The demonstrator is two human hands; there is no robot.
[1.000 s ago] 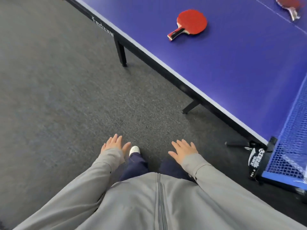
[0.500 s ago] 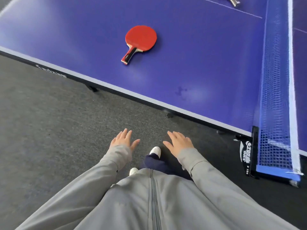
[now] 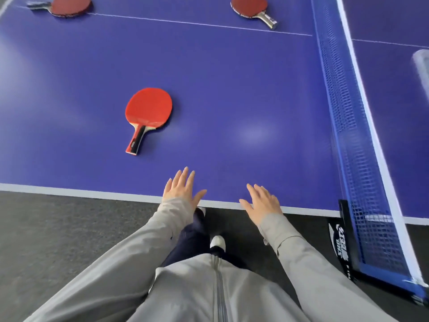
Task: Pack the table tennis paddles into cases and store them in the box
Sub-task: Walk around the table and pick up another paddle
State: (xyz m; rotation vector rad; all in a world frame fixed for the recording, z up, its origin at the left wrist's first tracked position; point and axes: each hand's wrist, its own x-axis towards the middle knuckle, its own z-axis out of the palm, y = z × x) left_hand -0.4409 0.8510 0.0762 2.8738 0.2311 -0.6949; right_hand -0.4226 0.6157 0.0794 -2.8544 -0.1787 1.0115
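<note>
Three red paddles lie flat on the blue table tennis table (image 3: 232,89). The nearest paddle (image 3: 148,110) lies left of centre, handle pointing toward me. A second paddle (image 3: 67,5) is at the far left, a third paddle (image 3: 250,6) at the far centre near the net. My left hand (image 3: 181,189) hovers over the table's near edge with fingers spread, empty, a short way right of and nearer to me than the nearest paddle's handle. My right hand (image 3: 262,203) is beside it, also spread and empty. No case or box shows.
The blue net (image 3: 348,126) with its black clamp (image 3: 343,242) runs along the right. A pale blurred object (image 3: 421,68) lies beyond the net at the right edge. Dark grey carpet (image 3: 58,240) covers the floor in front of the table.
I have turned and stepped up to the table. Both empty hands have come forward from above the floor to the table's near edge, and the nearest paddle is now much closer.
</note>
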